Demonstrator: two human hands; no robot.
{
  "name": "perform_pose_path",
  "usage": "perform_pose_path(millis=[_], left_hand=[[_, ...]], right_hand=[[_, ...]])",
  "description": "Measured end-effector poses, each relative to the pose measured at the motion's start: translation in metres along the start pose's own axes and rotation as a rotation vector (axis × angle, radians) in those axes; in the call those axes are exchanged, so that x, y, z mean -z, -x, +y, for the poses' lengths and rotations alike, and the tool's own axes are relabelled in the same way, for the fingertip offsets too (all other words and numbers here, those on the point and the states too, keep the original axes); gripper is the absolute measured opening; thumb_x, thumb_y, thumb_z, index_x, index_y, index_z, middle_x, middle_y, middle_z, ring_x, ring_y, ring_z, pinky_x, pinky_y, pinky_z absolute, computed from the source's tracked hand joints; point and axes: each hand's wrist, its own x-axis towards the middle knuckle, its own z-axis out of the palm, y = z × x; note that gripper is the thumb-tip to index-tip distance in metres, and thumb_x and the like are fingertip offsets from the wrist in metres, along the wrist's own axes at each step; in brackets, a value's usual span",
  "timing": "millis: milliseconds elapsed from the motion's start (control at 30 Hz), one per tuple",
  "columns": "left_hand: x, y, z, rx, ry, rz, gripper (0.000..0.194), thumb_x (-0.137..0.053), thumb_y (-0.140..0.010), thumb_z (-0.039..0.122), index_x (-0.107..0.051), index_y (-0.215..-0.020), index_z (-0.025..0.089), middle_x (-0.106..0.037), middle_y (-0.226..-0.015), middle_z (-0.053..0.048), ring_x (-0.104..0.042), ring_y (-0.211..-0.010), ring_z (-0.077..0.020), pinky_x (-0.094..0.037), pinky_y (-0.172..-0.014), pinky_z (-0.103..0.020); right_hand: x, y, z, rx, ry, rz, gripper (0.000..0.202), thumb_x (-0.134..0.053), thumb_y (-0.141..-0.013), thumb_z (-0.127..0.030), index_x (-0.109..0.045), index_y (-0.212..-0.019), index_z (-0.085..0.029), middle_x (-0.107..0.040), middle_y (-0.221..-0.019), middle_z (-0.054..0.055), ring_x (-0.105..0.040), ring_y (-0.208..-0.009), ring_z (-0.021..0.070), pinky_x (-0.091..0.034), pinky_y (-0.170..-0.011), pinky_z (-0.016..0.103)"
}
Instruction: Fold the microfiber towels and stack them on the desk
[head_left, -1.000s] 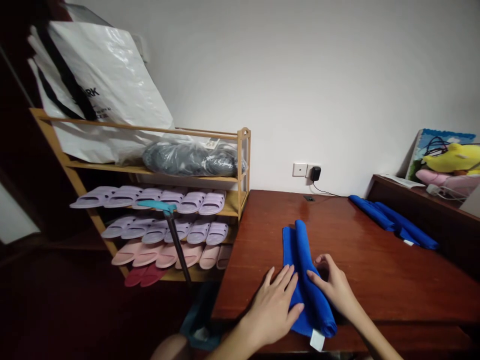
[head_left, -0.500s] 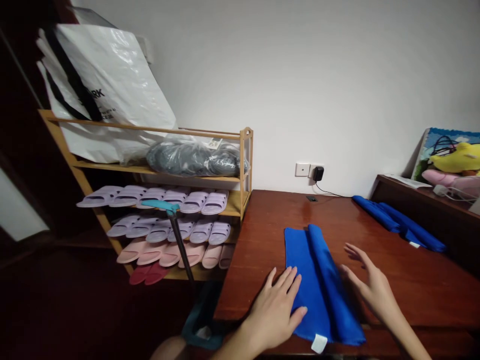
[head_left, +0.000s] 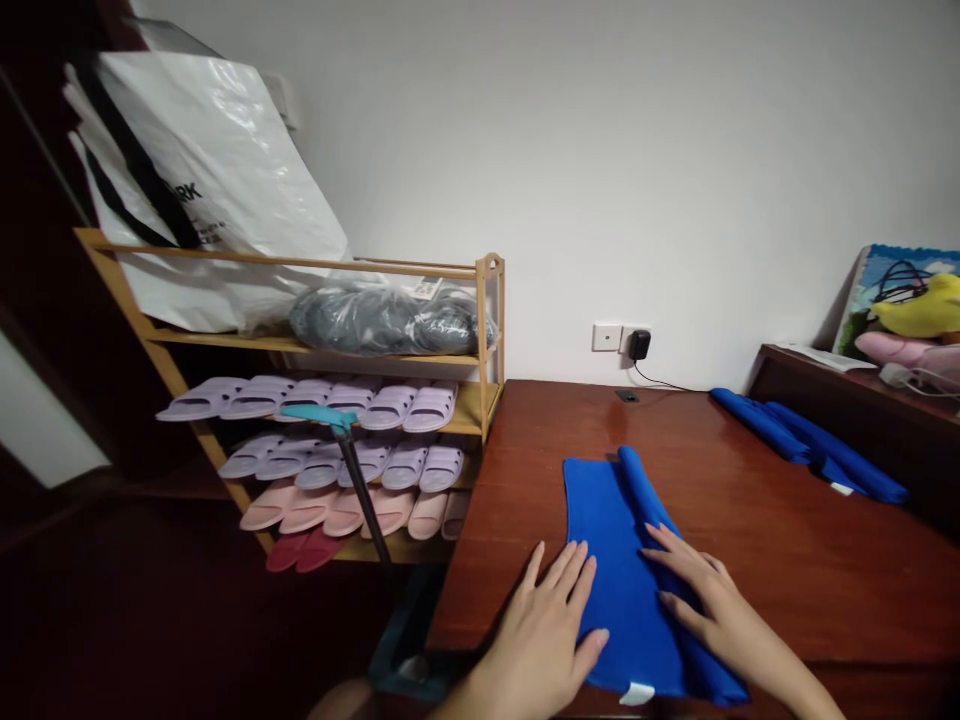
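Observation:
A blue cloth (head_left: 611, 570) lies on the brown wooden table (head_left: 525, 520), its right side rolled into a long tube and its left part flat. A white tag (head_left: 637, 694) shows at its near edge. My left hand (head_left: 551, 615) rests flat on the left edge of the cloth, fingers spread. Over the rolled part lies my right hand (head_left: 701, 590), palm down with fingers stretched out. Farther back on the right are rolled blue cloths (head_left: 810, 445) with a white tag.
Left of the table stands a wooden shoe rack (head_left: 491, 330) with several slippers (head_left: 390, 405), a white bag (head_left: 247, 160) and a plastic-wrapped grey bundle (head_left: 375, 315). A long-handled dustpan (head_left: 364, 490) leans before it. A black plug (head_left: 639, 345) sits in the wall.
My right hand has moved left and down from beside the cloth onto its rolled part. The roll looks narrower and more of the flat cloth shows. My left hand stays on the left edge.

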Motion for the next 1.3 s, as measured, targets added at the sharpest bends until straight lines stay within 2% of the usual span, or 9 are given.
perform_pose_path(millis=[300, 433, 567, 667, 767, 933, 1100, 1233, 1300], left_hand=[[0.023, 0.003, -0.001, 0.055, 0.007, -0.066, 0.059, -0.032, -0.097, 0.052, -0.041, -0.141, 0.015, -0.039, -0.145, -0.013, -0.031, -0.135, -0.0296, -0.023, -0.112, -0.051], [0.019, -0.021, 0.014, 0.139, 0.068, 0.024, 0.063, -0.025, -0.098, 0.054, -0.038, -0.143, 0.013, -0.032, -0.148, -0.014, -0.028, -0.137, -0.0300, -0.025, -0.112, -0.048], [-0.001, -0.039, 0.017, 0.019, 0.158, 0.016, 0.066, -0.026, -0.096, 0.059, -0.023, -0.149, 0.018, -0.015, -0.154, -0.007, -0.012, -0.142, -0.0266, -0.015, -0.115, -0.048], [-0.011, -0.040, 0.011, 0.000, 0.178, -0.035, 0.067, -0.026, -0.095, 0.061, -0.023, -0.149, 0.021, -0.017, -0.154, -0.006, -0.010, -0.142, -0.0262, -0.011, -0.115, -0.051], [-0.013, -0.036, 0.006, -0.003, 0.185, -0.040, 0.067, -0.029, -0.094, 0.061, -0.021, -0.149, 0.024, -0.016, -0.155, -0.005, -0.008, -0.142, -0.0264, -0.009, -0.114, -0.053], [-0.008, -0.031, 0.004, 0.004, 0.176, -0.039, 0.065, -0.035, -0.094, 0.058, -0.022, -0.149, 0.026, -0.016, -0.155, -0.004, -0.008, -0.142, -0.0283, -0.010, -0.113, -0.056], [-0.001, -0.020, -0.001, 0.020, 0.138, -0.052, 0.062, -0.037, -0.095, 0.054, -0.022, -0.149, 0.027, -0.017, -0.154, -0.004, -0.010, -0.141, -0.0298, -0.013, -0.112, -0.056], [0.003, -0.008, -0.009, 0.039, 0.116, -0.032, 0.058, -0.035, -0.096, 0.053, -0.023, -0.148, 0.029, -0.019, -0.154, -0.003, -0.013, -0.141, -0.0277, -0.014, -0.113, -0.054], [0.005, -0.001, -0.015, 0.040, 0.095, -0.018, 0.057, -0.037, -0.096, 0.051, -0.023, -0.148, 0.031, -0.020, -0.154, -0.002, -0.014, -0.141, -0.0274, -0.016, -0.113, -0.053]], right_hand=[[0.020, 0.031, 0.069, -0.064, -0.019, 0.186, 0.054, -0.048, -0.083, -0.057, -0.049, -0.133, -0.034, -0.046, -0.139, 0.001, -0.046, -0.125, 0.0263, -0.038, -0.105, 0.045], [0.017, 0.024, 0.028, -0.017, 0.032, 0.325, 0.050, -0.042, -0.088, -0.053, -0.048, -0.134, -0.033, -0.039, -0.144, 0.003, -0.039, -0.131, 0.0254, -0.033, -0.107, 0.049], [0.004, 0.007, -0.023, 0.107, 0.102, 0.068, 0.056, -0.036, -0.090, -0.056, -0.033, -0.142, -0.036, -0.024, -0.150, 0.001, -0.024, -0.139, 0.0231, -0.024, -0.112, 0.051], [-0.005, 0.001, -0.031, 0.083, 0.153, -0.055, 0.063, -0.035, -0.087, -0.064, -0.028, -0.143, -0.035, -0.022, -0.150, 0.002, -0.021, -0.139, 0.0242, -0.021, -0.112, 0.054], [-0.006, 0.004, -0.009, 0.038, 0.193, -0.011, 0.060, -0.032, -0.088, -0.063, -0.030, -0.142, -0.038, -0.023, -0.150, -0.001, -0.021, -0.139, 0.0227, -0.019, -0.113, 0.053], [0.004, 0.022, 0.067, -0.110, 0.158, 0.118, 0.052, -0.031, -0.090, -0.059, -0.038, -0.138, -0.040, -0.027, -0.148, -0.003, -0.028, -0.136, 0.0219, -0.033, -0.108, 0.049], [0.018, 0.043, 0.115, -0.061, 0.092, 0.208, 0.051, -0.039, -0.088, -0.054, -0.047, -0.134, -0.035, -0.043, -0.140, 0.000, -0.042, -0.128, 0.0230, -0.042, -0.102, 0.041], [0.020, 0.048, 0.065, -0.040, 0.164, 0.392, 0.050, -0.040, -0.089, -0.051, -0.048, -0.134, -0.031, -0.043, -0.140, 0.003, -0.041, -0.129, 0.0256, -0.041, -0.103, 0.046], [0.016, 0.045, 0.026, 0.050, 0.164, 0.294, 0.049, -0.042, -0.090, -0.049, -0.042, -0.137, -0.036, -0.037, -0.144, 0.000, -0.036, -0.133, 0.0239, -0.037, -0.106, 0.046]])
